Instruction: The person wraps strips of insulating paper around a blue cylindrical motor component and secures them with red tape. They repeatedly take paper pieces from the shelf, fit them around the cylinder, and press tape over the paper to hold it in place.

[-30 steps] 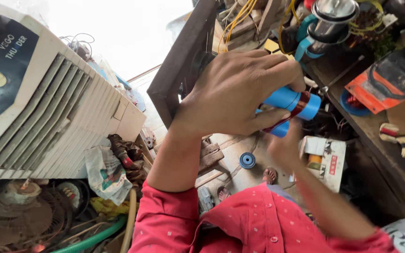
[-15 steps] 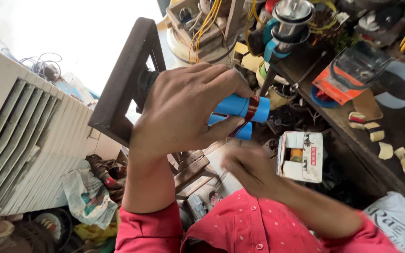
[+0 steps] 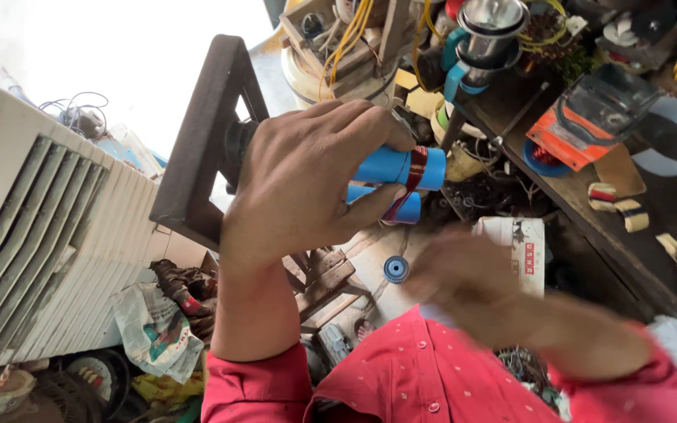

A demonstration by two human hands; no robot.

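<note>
— What does the left hand hold?
— Its fingers are wrapped round two blue tubes, held up above the cluttered table.
— And the right hand?
— Lower down, too blurred to tell; possibly spread.

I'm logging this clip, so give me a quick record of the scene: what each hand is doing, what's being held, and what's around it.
Setting: cluttered workshop, seen from above
Left hand: wrapped around a tool with two blue handles
Blue handles: side by side, with a red band near their ends
Right hand: motion-blurred, lower down, beside a small white box; whether it holds the box cannot be told
Left of hands: dark metal frame, white louvred cooler
Right: dark workbench with an orange tool
Clothing: red sleeves
</note>
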